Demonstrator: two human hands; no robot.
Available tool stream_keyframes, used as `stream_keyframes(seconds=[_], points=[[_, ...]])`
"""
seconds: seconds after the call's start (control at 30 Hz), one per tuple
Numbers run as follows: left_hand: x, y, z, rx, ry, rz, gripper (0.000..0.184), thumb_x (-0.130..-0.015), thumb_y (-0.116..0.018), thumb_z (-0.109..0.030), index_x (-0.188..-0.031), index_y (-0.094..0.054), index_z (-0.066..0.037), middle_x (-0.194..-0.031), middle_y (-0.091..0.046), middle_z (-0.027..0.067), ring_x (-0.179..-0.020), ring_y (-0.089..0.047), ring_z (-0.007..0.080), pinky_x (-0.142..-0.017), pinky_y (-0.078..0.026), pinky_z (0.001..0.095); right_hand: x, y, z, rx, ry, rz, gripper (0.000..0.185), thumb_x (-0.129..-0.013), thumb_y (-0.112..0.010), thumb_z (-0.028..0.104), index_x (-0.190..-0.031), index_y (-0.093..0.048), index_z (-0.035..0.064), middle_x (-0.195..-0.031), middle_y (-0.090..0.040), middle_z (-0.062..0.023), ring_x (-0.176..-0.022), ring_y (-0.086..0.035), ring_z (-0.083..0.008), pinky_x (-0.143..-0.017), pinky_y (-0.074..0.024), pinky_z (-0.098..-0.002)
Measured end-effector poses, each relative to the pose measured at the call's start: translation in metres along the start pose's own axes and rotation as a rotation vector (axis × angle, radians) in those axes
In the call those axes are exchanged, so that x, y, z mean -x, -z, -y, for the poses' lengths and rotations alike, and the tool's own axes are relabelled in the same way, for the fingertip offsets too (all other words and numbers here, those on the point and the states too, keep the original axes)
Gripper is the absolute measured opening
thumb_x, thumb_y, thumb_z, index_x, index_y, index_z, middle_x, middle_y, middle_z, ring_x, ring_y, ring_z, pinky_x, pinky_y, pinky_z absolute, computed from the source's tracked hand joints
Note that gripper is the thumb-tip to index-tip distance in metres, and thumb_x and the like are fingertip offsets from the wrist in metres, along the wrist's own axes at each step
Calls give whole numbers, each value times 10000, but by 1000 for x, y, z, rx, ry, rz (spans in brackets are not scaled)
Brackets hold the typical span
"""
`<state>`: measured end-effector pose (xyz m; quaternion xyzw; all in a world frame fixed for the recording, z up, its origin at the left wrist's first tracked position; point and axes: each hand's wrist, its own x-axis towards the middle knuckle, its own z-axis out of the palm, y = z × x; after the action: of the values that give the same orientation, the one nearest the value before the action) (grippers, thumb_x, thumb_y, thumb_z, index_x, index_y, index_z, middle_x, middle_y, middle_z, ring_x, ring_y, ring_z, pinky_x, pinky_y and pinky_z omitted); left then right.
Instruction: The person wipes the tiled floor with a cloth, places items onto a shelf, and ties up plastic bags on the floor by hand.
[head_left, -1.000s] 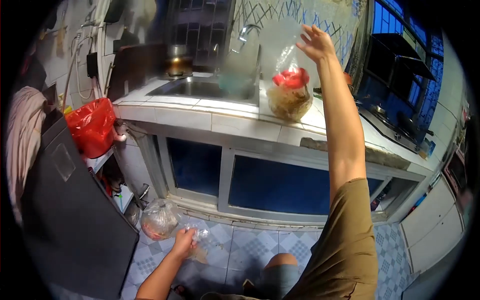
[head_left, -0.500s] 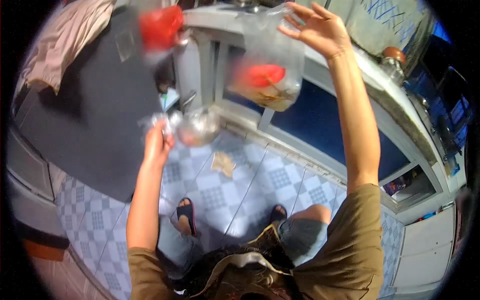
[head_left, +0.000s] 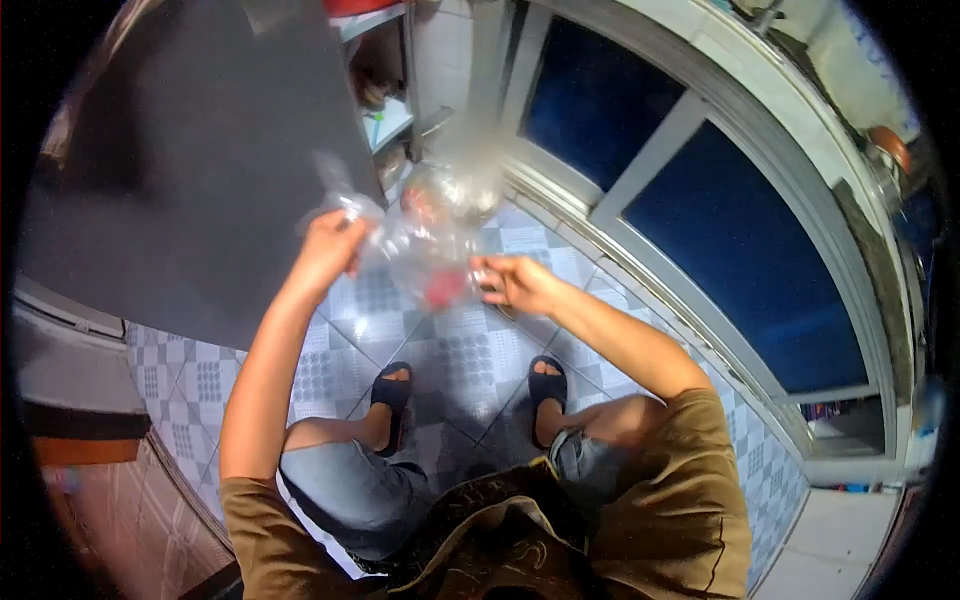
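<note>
A clear plastic bag (head_left: pixel 405 250) is stretched between my two hands at the middle of the head view. My left hand (head_left: pixel 332 245) is closed around its gathered left part, and some loose film sticks up above the fist. At the bag's right side, the fingers of my right hand (head_left: pixel 515 283) are bent against the film. Something red (head_left: pixel 445 288) shows low in the bag, too smeared to name. Just beyond it is a shiny, rounded blur (head_left: pixel 458 190); whether it belongs to the same bag, I cannot tell.
A large dark grey panel (head_left: pixel 190 190) stands at left, beside an open shelf (head_left: pixel 395 125) with items on it. Sliding cabinet doors with blue panes (head_left: pixel 740 260) run along the right under a counter. My sandalled feet (head_left: pixel 392 392) stand on the tiled floor (head_left: pixel 470 350).
My right hand has come down from the counter, from open fingers beside another hanging bag, to the bag in my left hand. The view has tilted down; that other bag is out of sight.
</note>
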<state>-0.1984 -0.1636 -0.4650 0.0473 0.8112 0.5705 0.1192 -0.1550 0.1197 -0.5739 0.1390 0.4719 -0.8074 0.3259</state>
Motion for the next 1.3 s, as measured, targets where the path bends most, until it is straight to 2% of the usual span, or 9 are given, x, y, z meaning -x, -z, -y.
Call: stream_keyframes(seconds=[0.27,0.37,0.43,0.67,0.73,0.8,0.93,1.0,1.3], points=[[-47,-83,123,-773,-193,791,284,-709,-633,-259,-765,-612,19,-755,-619,220,-644,-605,345,-624,-475,425,-25,67,-60,90,-202,-18,368,-914,-492,232,-1254,-505,92,-1222,-511,37,-1035,-470,-102,-902,-361,-324],[-48,-116,148,-646,-183,1061,279,-722,-604,-253,-724,-603,26,-696,-620,201,-591,-608,302,-565,-483,397,-20,77,-60,203,-114,40,403,-904,-502,202,-1291,-482,90,-1306,-464,7,-1145,-412,-112,-929,-339,-316],[-57,-135,176,-478,279,1126,245,-740,-565,-225,-717,-595,16,-637,-598,167,-519,-591,259,-454,-459,379,-19,84,-67,308,-121,129,421,-892,-506,156,-1299,-471,57,-1350,-433,-45,-1235,-362,-166,-989,-299,-329],[-99,-180,256,54,645,252,297,-729,-632,-245,-783,-585,43,-632,-586,147,-507,-589,240,-373,-428,373,-2,84,-97,627,50,216,425,-884,-513,103,-1300,-455,38,-1382,-382,-102,-1297,-296,-236,-1028,-278,-355],[-112,-199,304,-246,520,334,324,-692,-679,-239,-850,-618,37,-688,-617,173,-616,-623,272,-507,-487,371,1,81,-96,648,77,198,432,-881,-517,104,-1302,-449,37,-1383,-380,-105,-1294,-299,-240,-1025,-280,-355],[-110,-203,289,-722,-265,667,364,-667,-694,-211,-931,-633,31,-753,-641,178,-744,-636,300,-688,-501,369,0,83,-96,675,106,170,438,-879,-521,105,-1304,-443,36,-1384,-378,-108,-1291,-302,-243,-1023,-282,-356],[-110,-215,349,-518,-35,504,271,-817,-551,-137,-1034,-579,23,-961,-604,194,-779,-622,274,-672,-498,390,-5,80,-100,812,216,205,443,-876,-534,113,-1302,-438,36,-1367,-367,-119,-1266,-331,-248,-996,-320,-346],[-82,-202,266,-482,-202,-32,412,-808,-583,-180,-1172,-503,-4,-907,-622,196,-774,-624,314,-687,-488,416,-5,74,-99,789,197,211,437,-879,-538,117,-1297,-440,34,-1350,-361,-124,-1251,-348,-244,-977,-349,-338],[-47,-192,205,-1045,-239,188,630,-755,-633,-216,-1278,-393,39,-712,-626,114,-596,-631,278,-550,-517,354,2,77,-93,491,201,138,453,-841,-518,44,-1292,-470,42,-1377,-375,-101,-1288,-306,-227,-1019,-276,-346]])
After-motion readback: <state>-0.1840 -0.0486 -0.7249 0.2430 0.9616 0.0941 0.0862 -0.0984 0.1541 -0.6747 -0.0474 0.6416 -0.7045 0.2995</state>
